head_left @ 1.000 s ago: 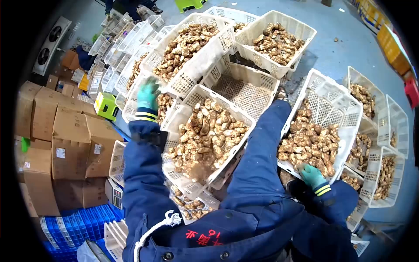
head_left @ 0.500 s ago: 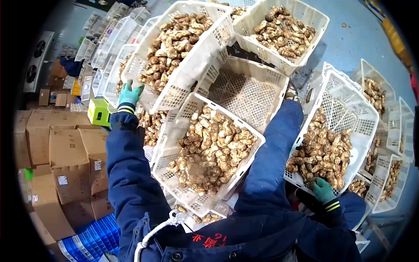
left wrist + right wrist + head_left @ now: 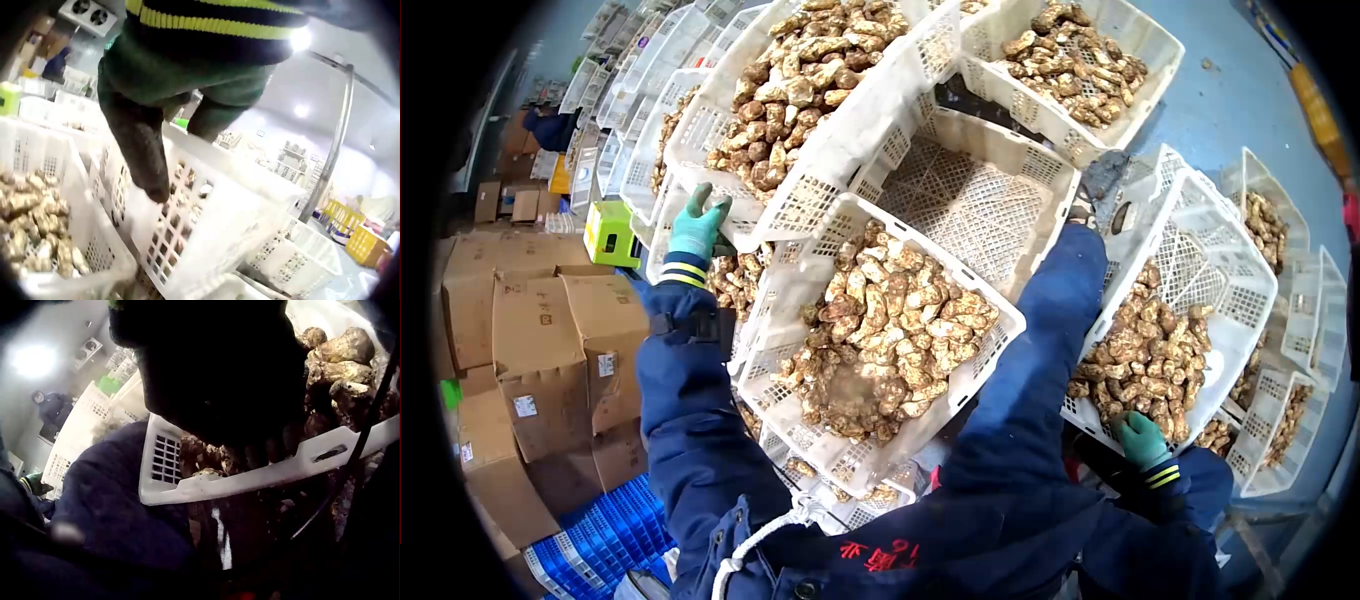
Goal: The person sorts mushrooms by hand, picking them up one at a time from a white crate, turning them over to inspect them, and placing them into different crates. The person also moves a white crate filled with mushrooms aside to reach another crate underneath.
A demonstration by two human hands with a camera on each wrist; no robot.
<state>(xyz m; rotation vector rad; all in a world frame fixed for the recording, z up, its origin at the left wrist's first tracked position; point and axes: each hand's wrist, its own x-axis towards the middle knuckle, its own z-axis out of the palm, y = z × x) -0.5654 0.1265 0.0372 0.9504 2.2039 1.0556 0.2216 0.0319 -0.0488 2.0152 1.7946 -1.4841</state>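
My left hand [image 3: 693, 230], in a teal glove with yellow-striped cuff, grips the near-left rim of a white plastic crate [image 3: 805, 205] heaped with brown and cream mushrooms [image 3: 800, 90]. In the left wrist view, gloved fingers [image 3: 147, 156] straddle that crate's wall. My right hand [image 3: 1142, 440], gloved alike, is at the near end of another white crate [image 3: 1235, 310] of mushrooms [image 3: 1145, 350]. Its fingertips reach inside the rim in the right wrist view; the palm is too dark, so I cannot tell whether they hold anything. Between the hands sits a tilted crate [image 3: 765, 385] filled with mushrooms [image 3: 900, 330].
Beyond my knee stands a crate [image 3: 990, 205] with a bare mesh floor. One more mushroom crate [image 3: 1135, 100] is behind it, and several stand along the right. Cardboard boxes [image 3: 540, 340] and blue crates [image 3: 605, 540] are stacked at left, near a lime-green stool [image 3: 608, 235].
My left hand came from above the crates at left down to the heaped crate's rim. The head view has shifted closer over the crates. My right hand stays at its crate's near end.
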